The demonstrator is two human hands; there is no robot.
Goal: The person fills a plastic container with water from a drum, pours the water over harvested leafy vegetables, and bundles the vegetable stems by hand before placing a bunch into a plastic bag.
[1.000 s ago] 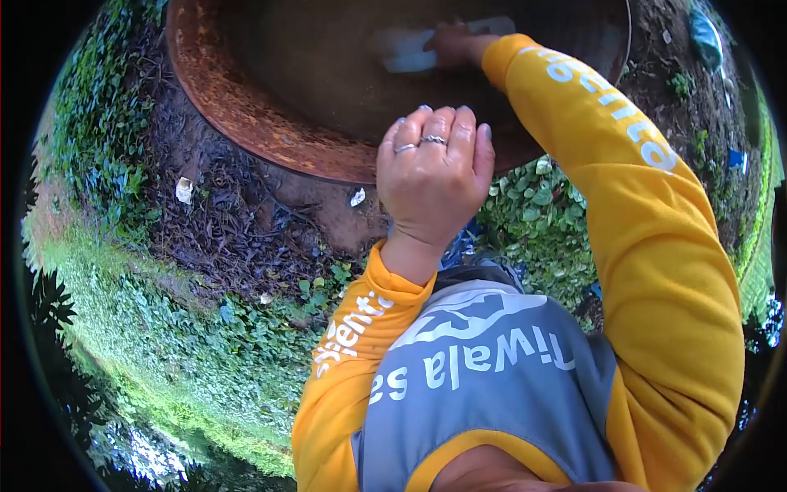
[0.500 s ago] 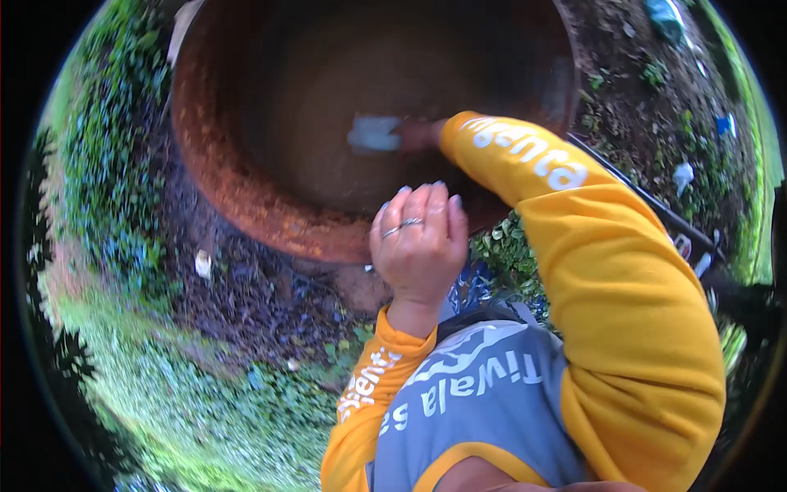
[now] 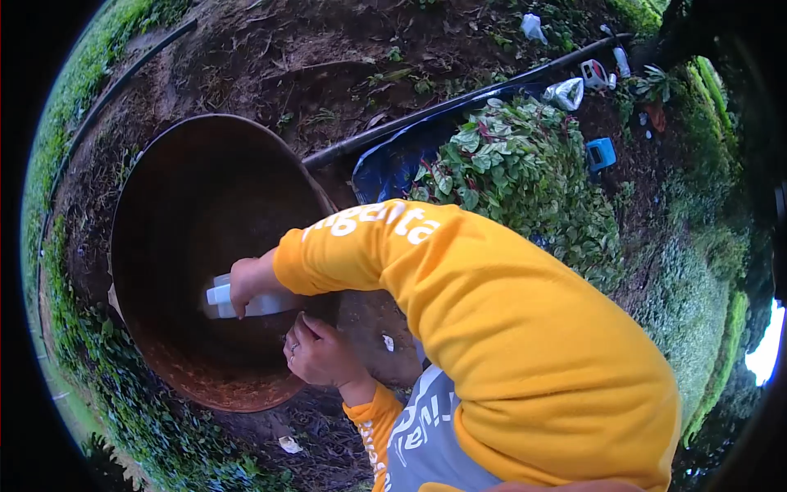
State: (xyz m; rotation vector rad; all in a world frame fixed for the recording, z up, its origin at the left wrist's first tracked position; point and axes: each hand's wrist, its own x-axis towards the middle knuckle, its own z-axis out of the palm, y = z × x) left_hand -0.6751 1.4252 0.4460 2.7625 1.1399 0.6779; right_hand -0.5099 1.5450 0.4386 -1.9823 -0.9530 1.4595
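My right hand [image 3: 248,283] is inside a large rusty metal drum [image 3: 184,381], closed on a pale, see-through plastic container [image 3: 264,306]. The container lies tilted in brownish water low in the drum, partly covered by my fingers; it looks like a jug or scoop, but its full shape is hidden. My left hand [image 3: 318,353], with rings on a finger, rests curled over the drum's near rim. Its fingertips point into the drum.
A heap of leafy cut vines [image 3: 516,164] lies on a blue tarp [image 3: 393,168] to the right. A dark pipe [image 3: 369,143] runs behind it. A blue box [image 3: 601,153] and plastic bags [image 3: 566,93] lie on the soil.
My view has swung right, so the drum now appears further left and the leaf heap is in sight. My right hand still holds the container in the drum; my left hand stays at the rim.
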